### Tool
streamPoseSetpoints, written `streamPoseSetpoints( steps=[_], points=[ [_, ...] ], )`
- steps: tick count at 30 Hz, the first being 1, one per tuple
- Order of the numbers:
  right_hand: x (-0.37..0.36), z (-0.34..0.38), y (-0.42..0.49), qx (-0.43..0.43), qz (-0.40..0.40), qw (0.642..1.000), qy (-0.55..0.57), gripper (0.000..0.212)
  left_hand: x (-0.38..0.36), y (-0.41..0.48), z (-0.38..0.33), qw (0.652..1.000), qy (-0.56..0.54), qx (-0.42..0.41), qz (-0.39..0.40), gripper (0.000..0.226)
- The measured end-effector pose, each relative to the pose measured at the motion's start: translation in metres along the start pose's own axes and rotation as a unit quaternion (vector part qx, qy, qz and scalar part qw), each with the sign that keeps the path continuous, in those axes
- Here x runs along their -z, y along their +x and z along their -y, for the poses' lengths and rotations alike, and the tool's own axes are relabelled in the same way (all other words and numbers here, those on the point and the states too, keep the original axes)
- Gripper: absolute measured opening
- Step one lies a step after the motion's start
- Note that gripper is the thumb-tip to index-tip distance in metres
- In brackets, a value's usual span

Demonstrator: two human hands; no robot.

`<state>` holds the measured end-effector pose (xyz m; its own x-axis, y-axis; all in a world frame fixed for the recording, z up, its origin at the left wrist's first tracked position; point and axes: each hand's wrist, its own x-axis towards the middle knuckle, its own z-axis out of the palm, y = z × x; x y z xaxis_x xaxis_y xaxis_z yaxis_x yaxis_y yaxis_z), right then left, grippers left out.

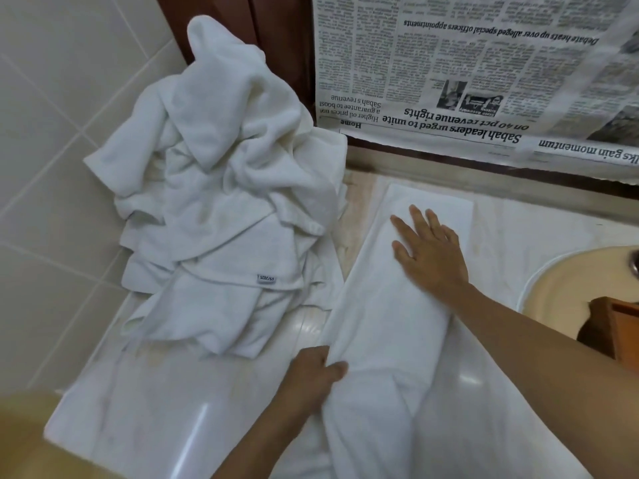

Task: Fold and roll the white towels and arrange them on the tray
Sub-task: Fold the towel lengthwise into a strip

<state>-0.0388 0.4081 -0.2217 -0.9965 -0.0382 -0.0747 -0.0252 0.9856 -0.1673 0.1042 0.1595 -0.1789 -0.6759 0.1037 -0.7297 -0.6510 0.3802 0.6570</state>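
Well, a shiny white surface (166, 409) meets a tiled wall (52, 133), a newspaper (466, 81) and a sink (560, 288). A long folded towel (380, 305) lies on it beside a messy towel pile (221, 202). The right hand (428, 250) rests flat on the towel, fingers spread; the left hand (311, 378) pinches its near edge.

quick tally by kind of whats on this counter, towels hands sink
long folded towel: 1
heap of crumpled towels: 1 (the towels within it cannot be counted)
hands: 2, left hand gripping the folded towel's edge, right hand flat on it
sink basin: 1
total: 5
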Motion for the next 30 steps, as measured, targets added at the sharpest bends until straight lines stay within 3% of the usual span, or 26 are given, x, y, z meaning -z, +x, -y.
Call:
streamPoseSetpoints(
  steps=[2,7,15,21,26,30],
  points=[
    [-0.001,0.001,0.0,0.001,-0.001,1.0,-0.003,0.061,0.008,0.0,0.002,0.992,0.107,-0.023,-0.067,0.01],
    [-0.002,0.002,0.0,-0.006,0.004,1.0,-0.004,0.06,0.0,0.009,-0.034,0.971,0.185,-0.076,-0.134,0.024],
    [0.001,0.001,0.0,-0.003,0.01,1.0,0.01,0.061,-0.016,0.056,-0.073,0.939,0.223,-0.098,-0.242,0.03],
    [0.0,0.0,0.002,-0.005,-0.001,1.0,0.015,0.061,-0.011,0.056,-0.058,0.91,0.281,-0.12,-0.28,0.032],
    [-0.001,-0.004,0.003,0.001,0.005,1.0,0.014,0.062,-0.008,0.055,-0.045,0.908,0.261,-0.134,-0.298,0.029],
    [0.004,0.019,-0.004,-0.07,0.041,0.996,0.035,0.058,-0.014,0.055,-0.036,0.892,0.288,-0.162,-0.308,0.027]
  ],
)
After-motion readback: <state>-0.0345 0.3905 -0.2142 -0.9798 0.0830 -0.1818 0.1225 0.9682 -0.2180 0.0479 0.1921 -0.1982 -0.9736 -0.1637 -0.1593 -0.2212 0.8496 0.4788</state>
